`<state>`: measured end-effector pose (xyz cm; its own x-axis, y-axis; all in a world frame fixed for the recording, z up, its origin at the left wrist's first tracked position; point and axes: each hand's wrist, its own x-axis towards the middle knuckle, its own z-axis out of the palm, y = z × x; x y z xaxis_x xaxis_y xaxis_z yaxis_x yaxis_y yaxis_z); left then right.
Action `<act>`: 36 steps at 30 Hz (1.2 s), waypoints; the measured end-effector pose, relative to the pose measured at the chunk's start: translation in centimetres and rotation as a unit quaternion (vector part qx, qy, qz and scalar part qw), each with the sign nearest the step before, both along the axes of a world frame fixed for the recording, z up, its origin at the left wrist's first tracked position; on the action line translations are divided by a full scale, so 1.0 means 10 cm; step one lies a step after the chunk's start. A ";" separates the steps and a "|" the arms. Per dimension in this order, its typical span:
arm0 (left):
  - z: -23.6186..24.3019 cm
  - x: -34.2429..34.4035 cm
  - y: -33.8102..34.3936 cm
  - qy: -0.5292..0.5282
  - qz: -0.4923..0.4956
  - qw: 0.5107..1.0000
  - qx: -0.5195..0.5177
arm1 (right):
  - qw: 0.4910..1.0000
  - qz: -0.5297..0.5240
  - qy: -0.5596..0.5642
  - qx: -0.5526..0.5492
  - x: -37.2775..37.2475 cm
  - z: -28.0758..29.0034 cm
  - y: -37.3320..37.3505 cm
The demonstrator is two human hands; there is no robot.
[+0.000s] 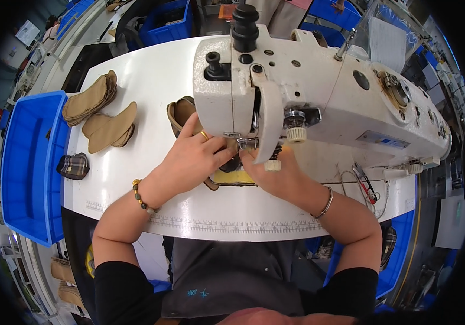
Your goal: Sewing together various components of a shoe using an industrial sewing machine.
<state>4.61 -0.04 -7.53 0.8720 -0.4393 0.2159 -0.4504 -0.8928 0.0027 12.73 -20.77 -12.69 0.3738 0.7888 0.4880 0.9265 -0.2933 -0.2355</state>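
Note:
A white sewing machine point(308, 81) stands over the table, its presser foot and needle area just above my fingers. Beneath its head lies a slipper point(181, 112) with a brown lining and dark outer edge; much of it is hidden by the machine and my hands. My left hand point(197, 154), fingers bent and the index finger along the slipper's side, grips it left of the needle. On the other side, my right hand point(275, 176) pinches the slipper's edge close to the needle, partly covered by the machine's white lever point(270, 119). A yellow plate point(235, 177) shows under the work.
Brown insoles point(112, 127) lie in stacks on the left of the white table point(151, 70). Nearby sits a plaid slipper piece point(73, 166), beside a blue bin point(32, 168). Thread snips point(366, 184) rest at the right. A printed ruler point(232, 227) runs along the front edge.

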 end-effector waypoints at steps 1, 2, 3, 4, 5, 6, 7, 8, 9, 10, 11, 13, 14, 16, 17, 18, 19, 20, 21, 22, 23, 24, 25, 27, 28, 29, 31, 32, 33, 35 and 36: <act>-0.02 0.01 0.00 -0.014 0.001 1.000 -0.013 | 1.000 0.000 -0.018 -0.014 -0.03 0.04 0.00; -0.04 0.01 0.01 -0.028 0.003 0.999 -0.026 | 0.999 0.001 -0.037 -0.029 -0.05 0.07 -0.01; -0.03 0.01 0.01 -0.026 0.001 0.999 -0.026 | 0.999 -0.001 -0.034 -0.029 -0.07 0.09 -0.03; 0.00 0.01 0.01 -0.022 -0.003 1.000 -0.021 | 0.997 0.018 -0.064 -0.045 -0.08 0.10 -0.06; 0.03 0.00 0.01 -0.018 -0.008 1.000 -0.017 | 0.993 0.037 -0.094 -0.061 -0.10 0.09 -0.08; 0.04 0.01 0.02 -0.017 -0.009 1.000 -0.017 | 0.993 0.035 -0.092 -0.062 -0.11 0.08 -0.09; 0.06 0.01 0.03 -0.008 -0.004 0.999 -0.031 | 0.992 0.043 -0.094 -0.066 -0.12 0.06 -0.10; 0.07 0.01 0.04 0.000 0.000 0.999 -0.045 | 0.992 0.050 -0.097 -0.071 -0.13 0.05 -0.10; 0.08 0.00 0.04 0.000 0.001 0.999 -0.044 | 0.992 0.051 -0.096 -0.071 -0.14 0.05 -0.10; 0.07 0.00 0.04 0.003 0.005 0.999 -0.043 | 0.988 0.051 -0.121 -0.082 -0.15 0.04 -0.10; 0.07 0.00 0.05 0.005 0.010 0.999 -0.043 | 0.984 0.050 -0.145 -0.092 -0.15 0.03 -0.09; 0.06 0.00 0.04 0.007 0.009 0.999 -0.041 | 0.981 0.045 -0.151 -0.111 -0.17 0.11 -0.11; 0.06 0.02 0.03 0.008 0.007 0.999 -0.038 | 0.978 0.039 -0.157 -0.129 -0.16 0.14 -0.12; 0.08 0.02 0.01 0.008 0.007 0.999 -0.038 | 0.983 0.036 -0.161 -0.086 -0.12 -0.01 -0.09; 0.09 0.01 0.00 0.006 0.009 0.999 -0.038 | 0.985 0.034 -0.165 -0.042 -0.11 -0.06 -0.07; 0.10 0.00 0.00 0.006 0.010 0.999 -0.038 | 0.985 0.034 -0.166 -0.041 -0.12 -0.09 -0.09; 0.10 0.00 0.01 0.010 0.013 0.999 -0.035 | 0.986 0.018 -0.151 -0.071 -0.15 -0.04 -0.09; 0.09 -0.01 0.02 0.014 0.016 0.999 -0.032 | 0.986 0.001 -0.137 -0.100 -0.16 -0.01 -0.08; 0.08 -0.01 0.02 0.014 0.017 0.999 -0.033 | 0.985 0.002 -0.137 -0.100 -0.15 -0.01 -0.08; 0.06 0.00 0.02 0.016 0.018 0.999 -0.038 | 0.982 0.014 -0.159 -0.103 -0.13 -0.01 -0.08; 0.06 0.00 0.02 0.018 0.018 0.999 -0.043 | 0.978 0.026 -0.180 -0.105 -0.12 0.00 -0.08; 0.07 0.00 0.02 0.018 0.018 0.999 -0.043 | 0.978 0.027 -0.181 -0.105 -0.14 0.04 -0.08; 0.08 -0.01 0.01 0.018 0.019 0.999 -0.040 | 0.979 0.017 -0.166 -0.115 -0.16 0.12 -0.08; 0.08 0.00 0.00 0.019 0.019 0.999 -0.036 | 0.981 0.007 -0.150 -0.126 -0.16 0.08 -0.07; 0.07 0.00 -0.01 0.010 0.022 0.999 -0.045 | 0.986 0.023 -0.138 -0.087 -0.12 -0.01 -0.06; 0.06 0.01 -0.02 0.001 0.025 0.998 -0.054 | 0.990 0.038 -0.125 -0.047 -0.10 -0.08 -0.06; 0.06 0.02 -0.04 0.001 0.031 0.998 -0.048 | 0.991 0.040 -0.104 -0.067 -0.08 -0.12 -0.10; 0.06 0.02 -0.03 0.001 0.041 0.998 -0.041 | 0.992 0.045 -0.083 -0.086 -0.08 -0.10 -0.09; 0.04 0.02 -0.03 0.002 0.038 0.998 -0.041 | 0.992 0.042 -0.082 -0.086 -0.08 -0.07 -0.09; 0.03 -0.02 -0.05 0.011 0.063 0.998 0.015 | 0.997 0.059 -0.020 -0.047 -0.09 0.02 -0.07; 0.06 -0.04 -0.06 0.034 0.074 0.996 0.031 | 0.997 0.056 -0.019 -0.046 -0.08 0.01 -0.05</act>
<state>4.25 -0.60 -6.90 0.9402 -0.3148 0.1303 -0.3138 -0.9491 -0.0287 11.91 -21.30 -12.64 0.2638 0.8669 0.4229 0.9623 -0.2066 -0.1768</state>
